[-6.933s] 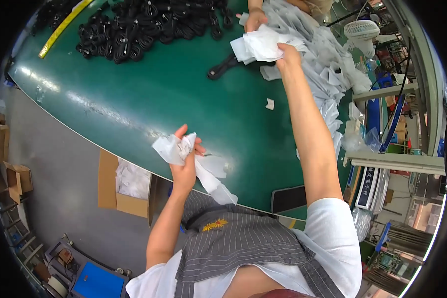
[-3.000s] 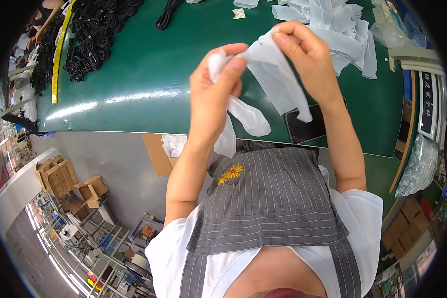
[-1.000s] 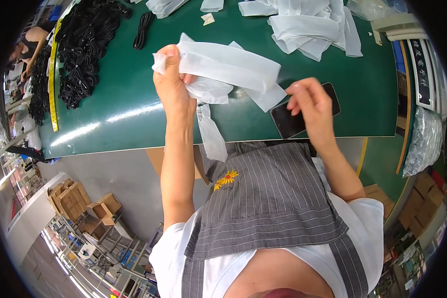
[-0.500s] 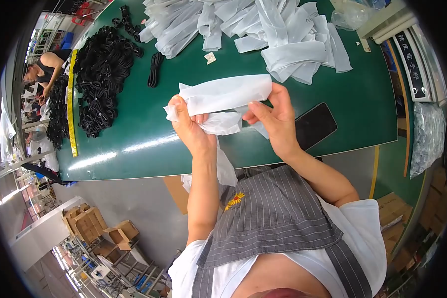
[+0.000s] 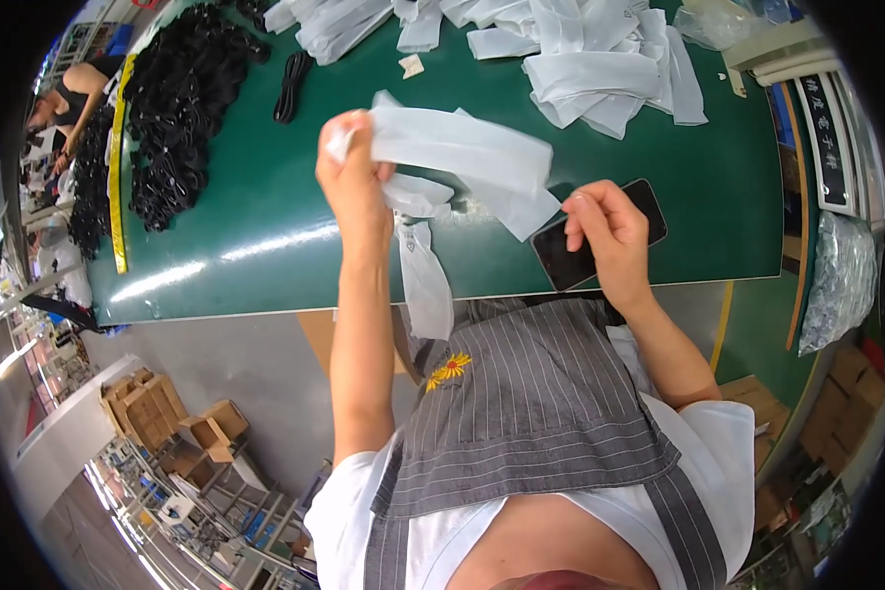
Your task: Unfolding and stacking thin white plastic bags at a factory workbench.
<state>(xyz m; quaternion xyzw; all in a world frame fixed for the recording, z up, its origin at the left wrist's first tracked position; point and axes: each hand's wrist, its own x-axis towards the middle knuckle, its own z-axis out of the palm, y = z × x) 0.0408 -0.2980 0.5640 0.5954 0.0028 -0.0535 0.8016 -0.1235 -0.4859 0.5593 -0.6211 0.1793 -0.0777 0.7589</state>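
My left hand (image 5: 356, 182) is closed round the gathered ends of several translucent white plastic bags (image 5: 462, 138), held above the green table. One long flat bag stretches rightward from the fist, and another slants down behind it. A further bag (image 5: 426, 280) dangles below the fist past the table's front edge. My right hand (image 5: 608, 236) hovers over a black phone (image 5: 570, 258), fingers curled in toward the thumb, with nothing visible in them. Its fingertips are close to the slanting bag's lower corner; whether they touch it is hard to tell.
More white bags (image 5: 600, 79) lie heaped at the table's far side. Bundled black cables (image 5: 187, 98) are piled at the left beside a yellow strip (image 5: 118, 177), with one single cable bundle (image 5: 290, 87) apart. A scrap of paper (image 5: 411, 66) lies mid-table. Another person works at far left.
My left hand has moved up and left with the bags. My right hand has come away from them, lower and to the right, over the phone. The view has shifted slightly.
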